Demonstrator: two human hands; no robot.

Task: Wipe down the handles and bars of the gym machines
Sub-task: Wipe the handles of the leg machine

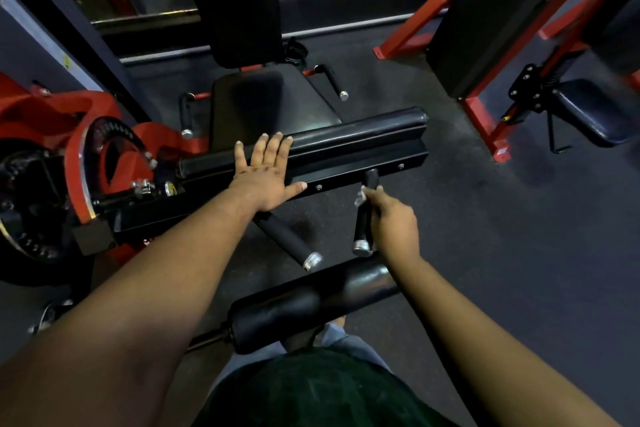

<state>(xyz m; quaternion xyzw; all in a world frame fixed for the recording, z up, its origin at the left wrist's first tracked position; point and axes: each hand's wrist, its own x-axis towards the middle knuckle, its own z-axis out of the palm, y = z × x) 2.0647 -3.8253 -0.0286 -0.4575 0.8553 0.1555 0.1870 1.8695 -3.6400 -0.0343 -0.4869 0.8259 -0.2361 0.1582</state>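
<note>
Left hand is spread flat, fingers straight, pressing on the black pad bar of the leg machine. Right hand is just to its right and lower, pinching a small white wipe against the upper part of the right handle. The other handle sticks out below the left wrist, untouched, with a roller pad nearer the body.
</note>
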